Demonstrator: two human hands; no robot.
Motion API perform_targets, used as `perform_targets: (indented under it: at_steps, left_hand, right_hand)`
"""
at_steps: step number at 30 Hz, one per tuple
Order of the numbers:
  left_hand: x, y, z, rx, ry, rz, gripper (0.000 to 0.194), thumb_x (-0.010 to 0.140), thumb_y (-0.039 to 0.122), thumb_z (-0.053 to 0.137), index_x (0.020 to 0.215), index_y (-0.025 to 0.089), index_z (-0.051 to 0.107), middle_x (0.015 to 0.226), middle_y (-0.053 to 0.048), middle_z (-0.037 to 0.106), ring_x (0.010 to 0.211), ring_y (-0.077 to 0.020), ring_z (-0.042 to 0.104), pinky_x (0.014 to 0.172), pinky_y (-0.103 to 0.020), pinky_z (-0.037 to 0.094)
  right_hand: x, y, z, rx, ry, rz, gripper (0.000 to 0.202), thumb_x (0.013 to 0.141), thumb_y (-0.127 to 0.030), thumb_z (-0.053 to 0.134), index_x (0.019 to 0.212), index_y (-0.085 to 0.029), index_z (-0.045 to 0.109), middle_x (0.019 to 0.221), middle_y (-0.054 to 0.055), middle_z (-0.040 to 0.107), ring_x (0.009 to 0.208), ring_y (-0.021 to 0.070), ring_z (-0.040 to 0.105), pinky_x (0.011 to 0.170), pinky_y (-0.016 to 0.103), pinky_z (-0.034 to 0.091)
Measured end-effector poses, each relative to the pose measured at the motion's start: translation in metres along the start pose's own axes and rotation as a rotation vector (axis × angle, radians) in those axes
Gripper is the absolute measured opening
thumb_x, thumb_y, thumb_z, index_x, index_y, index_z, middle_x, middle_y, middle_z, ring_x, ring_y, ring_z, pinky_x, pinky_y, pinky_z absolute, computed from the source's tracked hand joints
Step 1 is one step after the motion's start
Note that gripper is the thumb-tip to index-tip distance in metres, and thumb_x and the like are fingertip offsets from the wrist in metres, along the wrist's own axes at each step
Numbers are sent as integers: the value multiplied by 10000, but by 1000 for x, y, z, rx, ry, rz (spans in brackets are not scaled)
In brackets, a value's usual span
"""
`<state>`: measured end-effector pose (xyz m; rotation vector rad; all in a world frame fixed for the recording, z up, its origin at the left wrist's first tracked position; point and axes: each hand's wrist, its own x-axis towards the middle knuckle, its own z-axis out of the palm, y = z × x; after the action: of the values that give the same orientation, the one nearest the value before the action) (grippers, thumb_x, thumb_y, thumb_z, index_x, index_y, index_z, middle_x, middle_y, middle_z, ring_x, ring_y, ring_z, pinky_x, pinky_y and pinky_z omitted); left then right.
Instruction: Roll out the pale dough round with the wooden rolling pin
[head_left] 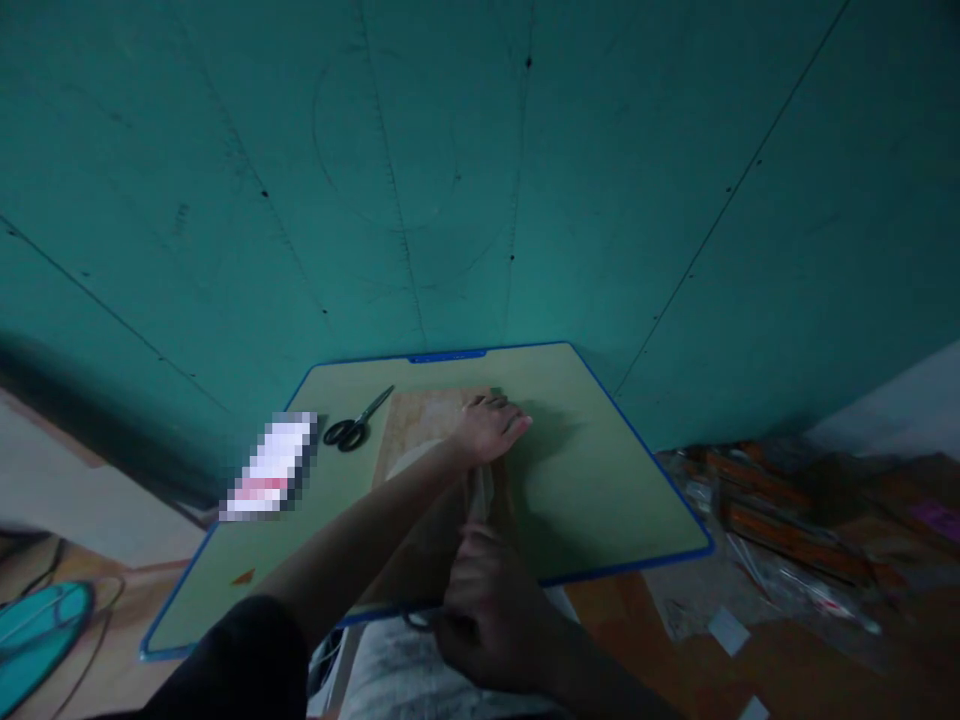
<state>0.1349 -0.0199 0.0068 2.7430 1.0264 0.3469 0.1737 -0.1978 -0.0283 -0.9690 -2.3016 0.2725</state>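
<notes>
A light wooden board [431,408] lies on the green-topped table [600,480]. My left hand [491,428] rests palm down near the board's upper right corner, fingers stretched out. Closer to me, my right hand [484,600] is closed around the near end of a narrow, pale, blade-like object [480,490], which points away towards my left hand. Its exact kind is too dim to make out. Part of a whitish flat piece [412,458] shows on the board beside my left forearm, which hides the rest. Black-handled scissors [356,422] lie left of the board.
Left of the scissors is a blurred-out pinkish-white item [270,468]. A small orange scrap [243,577] lies near the table's left side. Behind stands a green wall [480,200] with pencil marks. Plastic-wrapped items [787,530] cover the floor at right; a teal round object [45,640] is at left.
</notes>
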Motion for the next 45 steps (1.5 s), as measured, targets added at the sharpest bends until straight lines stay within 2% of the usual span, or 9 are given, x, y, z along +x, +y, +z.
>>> perform_targets:
  at_steps: [5,10,14,21,28,33,37,43,45]
  left_hand:
    - [-19,-13,-6,7,31,-7,263,976,347,470,1034,207,684,1120,-80,708,1157,-241,602,1022,-413,437]
    - [-54,-40,-12,-1,56,-48,284,963,306,455,1117,193,665,1269,-109,656,1292,-272,518,1090,-458,411]
    - [-71,-55,-12,-28,41,-38,370,963,304,432,1260,168,607,1410,-124,566,1372,-275,450,1143,-465,375]
    - [-70,-67,-8,-167,22,71,468,1021,386,288,1369,178,522,1432,-122,544,1368,-238,459,1156,-434,376]
    - [-65,-56,-6,-279,13,153,510,1025,442,279,1404,164,478,1480,-149,483,1401,-258,411,1186,-460,324]
    - [-64,-37,-8,-300,-22,100,513,1024,450,278,1389,160,492,1462,-140,497,1389,-250,423,1179,-434,338]
    - [-62,-12,-3,-291,-36,19,485,1026,430,296,1381,175,505,1445,-120,517,1379,-236,438,1158,-403,363]
    - [-60,15,6,-266,-3,-44,462,1030,412,300,1378,192,509,1435,-106,532,1339,-235,481,1102,-405,417]
    - [-59,17,8,-229,4,-36,479,1031,427,291,1362,167,522,1419,-121,545,1346,-239,470,1107,-406,409]
  right_hand:
    - [28,3,8,-151,-101,-142,253,753,-356,594,552,-204,567,486,-2,568,482,135,474,619,319,410]
    - [57,-33,28,-117,-231,-118,306,821,-426,571,658,-190,676,542,27,668,508,172,611,538,295,410]
    - [84,-54,29,-6,-423,-93,366,863,-508,571,816,-180,726,711,43,746,622,188,681,553,274,445]
    - [112,-51,35,115,-573,-106,306,855,-508,635,856,-221,740,765,11,755,689,192,699,562,267,474]
    - [95,-63,34,20,-440,-65,323,914,-461,543,825,-187,689,688,19,726,613,197,670,532,303,489]
    - [81,-63,44,32,-217,-104,351,892,-462,525,720,-186,655,539,3,636,535,187,623,503,295,478]
    - [62,-61,61,96,-93,-149,327,872,-332,562,575,-201,596,456,-25,554,531,163,596,594,299,502]
    - [32,-59,64,234,3,-176,211,873,-198,572,686,-197,669,733,-1,716,831,149,664,799,285,511]
    - [29,-58,58,267,26,-171,248,878,-183,562,651,-197,661,720,0,713,832,146,665,804,282,511]
